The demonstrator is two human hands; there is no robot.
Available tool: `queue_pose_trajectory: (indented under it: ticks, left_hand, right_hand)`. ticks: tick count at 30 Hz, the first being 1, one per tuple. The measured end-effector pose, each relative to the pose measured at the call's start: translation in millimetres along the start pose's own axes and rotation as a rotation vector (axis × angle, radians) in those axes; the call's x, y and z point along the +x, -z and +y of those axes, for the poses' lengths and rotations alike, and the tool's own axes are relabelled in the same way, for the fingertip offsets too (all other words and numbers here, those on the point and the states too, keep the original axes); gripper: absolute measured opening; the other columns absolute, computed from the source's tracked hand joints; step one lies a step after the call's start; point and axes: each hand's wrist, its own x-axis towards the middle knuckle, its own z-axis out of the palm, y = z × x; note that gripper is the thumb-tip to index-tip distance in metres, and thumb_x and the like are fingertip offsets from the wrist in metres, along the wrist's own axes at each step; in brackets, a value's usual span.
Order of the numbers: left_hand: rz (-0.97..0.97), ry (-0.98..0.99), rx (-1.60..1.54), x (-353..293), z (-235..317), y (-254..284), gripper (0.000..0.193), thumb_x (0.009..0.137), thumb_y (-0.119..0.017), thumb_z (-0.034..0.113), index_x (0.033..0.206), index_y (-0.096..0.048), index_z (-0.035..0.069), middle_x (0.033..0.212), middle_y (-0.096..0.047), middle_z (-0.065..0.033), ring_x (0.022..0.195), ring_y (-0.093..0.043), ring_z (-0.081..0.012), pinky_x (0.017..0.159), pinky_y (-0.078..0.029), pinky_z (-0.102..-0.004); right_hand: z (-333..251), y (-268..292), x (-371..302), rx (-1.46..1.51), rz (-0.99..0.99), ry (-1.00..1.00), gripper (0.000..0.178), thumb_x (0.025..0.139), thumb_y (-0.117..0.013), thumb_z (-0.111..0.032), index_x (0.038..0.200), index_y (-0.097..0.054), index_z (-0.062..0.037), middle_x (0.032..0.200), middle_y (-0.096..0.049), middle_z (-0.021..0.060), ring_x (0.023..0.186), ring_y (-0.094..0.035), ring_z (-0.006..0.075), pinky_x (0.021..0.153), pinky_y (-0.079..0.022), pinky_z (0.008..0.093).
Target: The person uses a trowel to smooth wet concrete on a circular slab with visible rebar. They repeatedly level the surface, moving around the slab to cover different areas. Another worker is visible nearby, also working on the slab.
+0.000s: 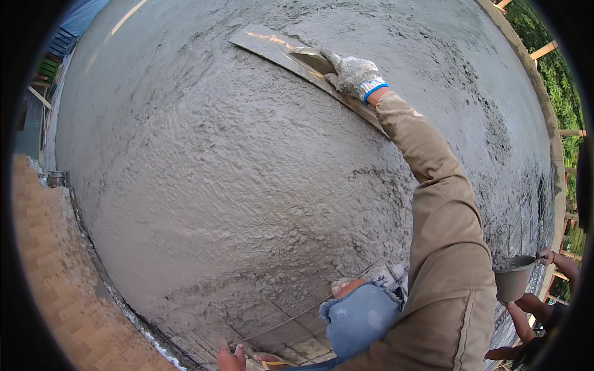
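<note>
My right hand (359, 75), in a cement-smeared knit glove with a blue cuff, reaches far out over the grey slab. It is closed around the raised grip of a long, flat float (266, 46). The float's narrow blade lies slantwise on wet concrete (216, 161), which is rough and lumpy around it and smoother toward the far side. A bare hand at the lower edge, apparently my left hand (231, 358), shows only in part. Its fingers look bent, but the frame cuts it off. Beneath me are a frayed denim leg (362, 318) and part of a sandaled foot (272, 360).
Rebar mesh (291, 318) shows near my feet. At lower right, another person's hands (544, 256) hold a bucket (515, 278) with grey mix at its mouth. Orange-brown paving (46, 247) borders the left. A curved-looking edge form (538, 80) with timber braces and greenery runs along the right.
</note>
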Motion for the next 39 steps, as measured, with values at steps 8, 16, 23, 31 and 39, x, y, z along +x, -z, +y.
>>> queue_pose_trajectory:
  ticks: [8,16,23,31,39]
  left_hand:
    - [-0.181,0.188,0.006,-30,6,8,0.054,0.100,-0.064,0.041,0.139,-0.062,0.003,0.122,-0.070,-0.0286,0.112,-0.065,-0.0496,0.094,-0.051,-0.0548]
    - [-0.125,0.085,0.029,-28,-9,-7,0.059,0.100,-0.061,0.049,0.136,-0.064,0.002,0.118,-0.071,-0.0292,0.110,-0.065,-0.0498,0.092,-0.051,-0.0561]
    - [-0.246,0.179,0.110,-26,-15,-7,0.061,0.101,-0.060,0.050,0.141,-0.061,0.004,0.124,-0.069,-0.0296,0.114,-0.064,-0.0514,0.093,-0.051,-0.0558]
    - [-0.220,0.120,0.067,-38,-16,-3,0.054,0.099,-0.066,0.042,0.137,-0.063,0.003,0.122,-0.071,-0.0277,0.112,-0.066,-0.0480,0.093,-0.052,-0.0548]
    - [-0.206,0.120,0.127,-26,-37,-21,0.054,0.101,-0.063,0.046,0.137,-0.063,0.006,0.114,-0.072,-0.0285,0.104,-0.068,-0.0495,0.087,-0.054,-0.0554]
  right_hand:
    - [8,-1,40,0.059,0.123,-0.091,0.071,0.098,-0.061,-0.042,0.161,-0.038,-0.0185,0.132,-0.070,0.0178,0.122,-0.067,0.0373,0.101,-0.053,0.0498]
    - [37,13,28,-0.008,0.169,-0.190,0.071,0.097,-0.062,-0.043,0.161,-0.039,-0.0225,0.132,-0.071,0.0159,0.123,-0.067,0.0350,0.101,-0.054,0.0497]
    - [69,10,23,0.005,0.002,-0.400,0.075,0.096,-0.061,-0.049,0.163,-0.037,-0.0230,0.134,-0.070,0.0165,0.125,-0.066,0.0351,0.104,-0.051,0.0501]
    - [95,15,10,0.055,0.034,-0.543,0.079,0.096,-0.060,-0.055,0.161,-0.040,-0.0160,0.143,-0.065,0.0159,0.133,-0.061,0.0351,0.110,-0.049,0.0481]
    - [114,23,-26,0.140,-0.022,-0.645,0.072,0.093,-0.059,-0.063,0.137,-0.068,-0.0069,0.138,-0.067,0.0203,0.130,-0.063,0.0367,0.109,-0.048,0.0481]
